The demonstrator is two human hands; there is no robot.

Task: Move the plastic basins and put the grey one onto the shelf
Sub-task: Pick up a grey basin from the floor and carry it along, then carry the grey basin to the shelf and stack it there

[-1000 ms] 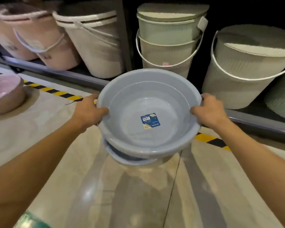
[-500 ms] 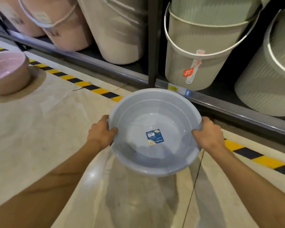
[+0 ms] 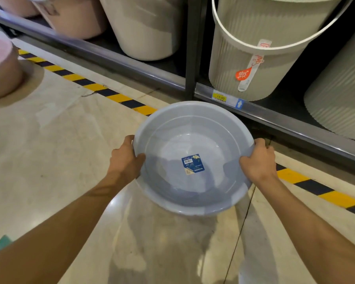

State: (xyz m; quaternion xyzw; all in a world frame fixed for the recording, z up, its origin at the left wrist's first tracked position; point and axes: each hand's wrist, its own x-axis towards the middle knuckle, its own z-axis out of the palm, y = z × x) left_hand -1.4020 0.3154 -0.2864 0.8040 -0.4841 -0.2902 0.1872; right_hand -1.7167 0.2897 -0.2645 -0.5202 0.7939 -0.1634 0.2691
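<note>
A round grey plastic basin (image 3: 193,140) with a blue label on its bottom is held low over the floor, just in front of the bottom shelf rail (image 3: 295,124). My left hand (image 3: 125,160) grips its left rim and my right hand (image 3: 256,162) grips its right rim, thumbs inside. A pink basin (image 3: 0,68) stands on the floor at the far left. Whether a second grey basin sits nested underneath cannot be told.
The bottom shelf holds pink (image 3: 78,19), cream (image 3: 148,29) and ribbed pale green buckets (image 3: 260,52), split by a dark upright post (image 3: 192,46). Yellow-black tape (image 3: 111,95) runs along the floor before the shelf. A teal object (image 3: 0,244) shows at the lower left edge.
The basin has come down from chest height in front of the buckets to near the floor, and my view has tilted down and closer to the shelf.
</note>
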